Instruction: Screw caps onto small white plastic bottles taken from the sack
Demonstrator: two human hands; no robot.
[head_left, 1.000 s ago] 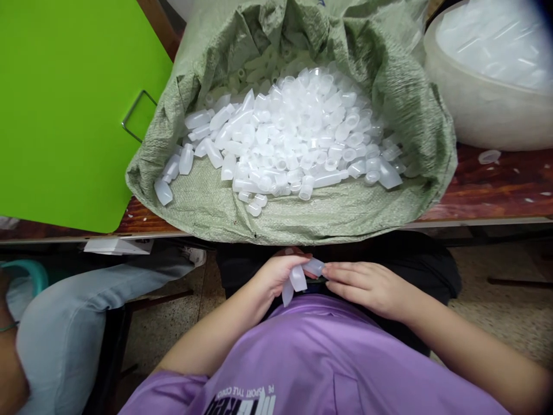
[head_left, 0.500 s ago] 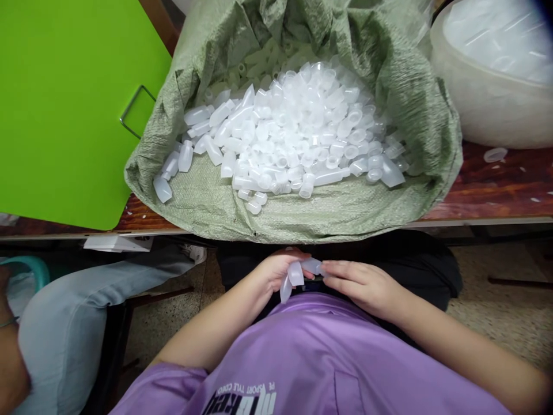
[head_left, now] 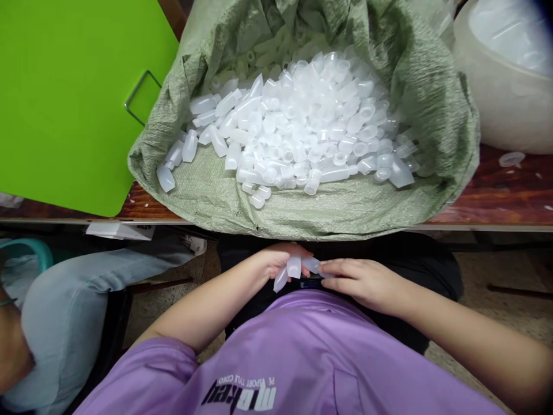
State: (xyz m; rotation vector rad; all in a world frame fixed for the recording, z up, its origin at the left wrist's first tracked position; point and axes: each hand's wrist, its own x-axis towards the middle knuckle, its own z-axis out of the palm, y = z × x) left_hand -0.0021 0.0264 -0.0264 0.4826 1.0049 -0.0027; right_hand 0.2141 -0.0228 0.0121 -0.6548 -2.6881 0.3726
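Head view: left hand (head_left: 280, 258) grips plastic pieces (head_left: 294, 266) in curled fingers; right hand (head_left: 365, 281) touches 1 piece, finger grip unclear. Sack (head_left: 311, 218) rests on desk (head_left: 496, 196).

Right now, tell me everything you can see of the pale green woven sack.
The pale green woven sack, creased and seemingly plastic, lies with its mouth gaping toward the camera, rim rumpled. Translucent white hollow plastic pieces heap inside and spread onto its lower flap. It rests on the reddish-brown table, front edge overhanging.

The head-worn camera peers forward and down, close over a purple cloth shirt (head_left: 298, 340), toward a pale-green woven sack (head_left: 328, 213).
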